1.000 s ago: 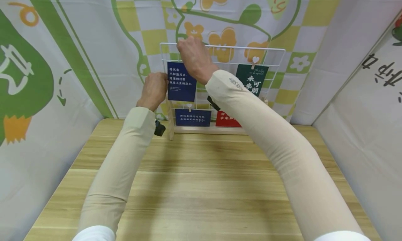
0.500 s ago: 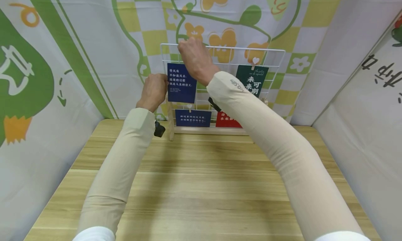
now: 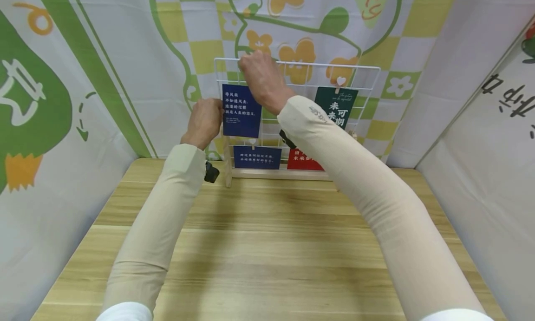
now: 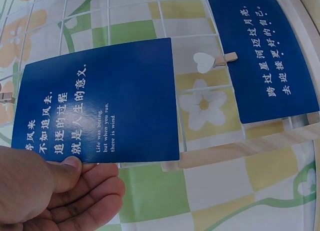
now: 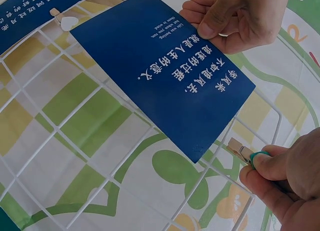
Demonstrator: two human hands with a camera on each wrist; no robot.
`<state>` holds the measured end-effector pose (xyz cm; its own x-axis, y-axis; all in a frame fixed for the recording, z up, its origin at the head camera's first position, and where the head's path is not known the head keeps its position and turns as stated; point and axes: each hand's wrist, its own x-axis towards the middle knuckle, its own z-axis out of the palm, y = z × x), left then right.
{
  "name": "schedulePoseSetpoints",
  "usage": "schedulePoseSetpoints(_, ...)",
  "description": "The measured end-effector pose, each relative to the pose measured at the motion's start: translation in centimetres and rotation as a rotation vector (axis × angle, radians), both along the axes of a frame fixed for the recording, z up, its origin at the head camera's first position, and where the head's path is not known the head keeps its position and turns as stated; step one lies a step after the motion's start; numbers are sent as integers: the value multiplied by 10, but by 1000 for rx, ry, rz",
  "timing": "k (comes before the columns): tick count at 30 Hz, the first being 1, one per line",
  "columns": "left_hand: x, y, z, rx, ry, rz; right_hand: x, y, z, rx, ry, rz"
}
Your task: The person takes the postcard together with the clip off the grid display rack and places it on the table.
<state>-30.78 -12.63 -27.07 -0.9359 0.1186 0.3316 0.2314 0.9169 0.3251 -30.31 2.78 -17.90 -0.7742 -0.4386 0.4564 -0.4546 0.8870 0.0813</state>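
Note:
My left hand (image 3: 203,123) pinches the side edge of a dark blue card (image 4: 135,91) with white Chinese writing, thumb in front. The card stands upright against a white wire grid (image 3: 328,63), at its upper left. In the right wrist view my right hand (image 5: 287,176) pinches a small wooden clothespin (image 5: 241,150) with a teal piece at its handle end. The clothespin's tip is near the card's top edge, apart from it. From the head view, the back of my right hand hides the clothespin.
Below hangs another blue card (image 3: 257,157), clipped by a clothespin with a white heart (image 4: 204,62). A green card (image 3: 334,105) and a red card (image 3: 307,159), partly behind my right sleeve, hang to the right. The grid's wooden base (image 3: 284,173) stands on the wooden table (image 3: 267,246).
My right hand has shifted very slightly to the right along the grid's top. My left hand and the blue card stay nearly in place.

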Motion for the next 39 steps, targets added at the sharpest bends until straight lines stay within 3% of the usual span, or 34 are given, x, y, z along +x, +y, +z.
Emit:
schedulePoseSetpoints(13, 1, 0, -1, 0, 2, 0, 1, 1, -1, -8, -7, 0)
schedulePoseSetpoints(28, 6, -4, -3, 22, -43, 0, 0, 5, -2, -37, -17, 5)
schedulePoseSetpoints(39, 6, -5, -1, 6, -28, 4, 0, 6, -2, -39, -11, 3)
